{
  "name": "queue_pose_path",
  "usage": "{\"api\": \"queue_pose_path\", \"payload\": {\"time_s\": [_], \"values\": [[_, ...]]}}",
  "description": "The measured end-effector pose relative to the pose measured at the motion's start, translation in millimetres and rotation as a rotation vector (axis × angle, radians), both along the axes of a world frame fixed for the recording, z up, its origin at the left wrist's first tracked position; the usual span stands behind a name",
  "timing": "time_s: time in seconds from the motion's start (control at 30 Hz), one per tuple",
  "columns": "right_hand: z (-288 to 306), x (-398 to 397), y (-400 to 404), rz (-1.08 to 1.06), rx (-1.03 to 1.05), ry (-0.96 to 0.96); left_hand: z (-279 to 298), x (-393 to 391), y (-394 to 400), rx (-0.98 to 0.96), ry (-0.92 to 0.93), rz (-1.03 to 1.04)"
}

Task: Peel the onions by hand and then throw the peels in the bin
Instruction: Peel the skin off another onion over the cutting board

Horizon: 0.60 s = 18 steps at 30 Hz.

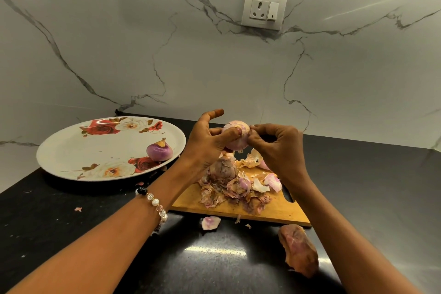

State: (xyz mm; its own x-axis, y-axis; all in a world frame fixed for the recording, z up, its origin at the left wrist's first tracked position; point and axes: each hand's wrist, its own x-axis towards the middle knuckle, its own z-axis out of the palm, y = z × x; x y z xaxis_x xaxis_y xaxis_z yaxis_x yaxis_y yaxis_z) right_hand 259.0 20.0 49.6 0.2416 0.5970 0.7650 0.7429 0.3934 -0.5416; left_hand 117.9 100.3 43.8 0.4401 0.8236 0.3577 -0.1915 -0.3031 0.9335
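Observation:
My left hand (207, 141) holds a pale pink onion (235, 126) above the wooden cutting board (281, 210), thumb across its front. My right hand (274, 144) pinches a bit of skin at the onion's right side. Under the hands a heap of dry onion peels (235, 186) lies on the board. A peeled purple onion (159, 150) sits on the right side of a floral plate (71, 150) to the left.
The black countertop (370, 186) carries loose peel: a large piece (299, 249) at front right, a small piece (210, 222) before the board, a scrap (78, 209) at left. Behind stands a marble wall with a socket (263, 9). No bin is in view.

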Motion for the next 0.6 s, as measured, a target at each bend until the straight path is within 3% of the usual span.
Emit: {"api": "queue_pose_path", "payload": {"time_s": [0.2, 0.47, 0.6], "values": [[-2.5, 1.2, 3.0, -0.031, 0.023, -0.031, 0.2, -1.5, 0.1, -0.010, 0.000, 0.006], [4.8, 7.7, -2.4, 0.141, -0.028, 0.237, 2.4, -1.4, 1.7, -0.087, -0.046, -0.023], [7.5, 7.8, -4.7, 0.062, -0.026, 0.121, -0.6, -0.7, 5.2, -0.105, -0.070, 0.006]]}}
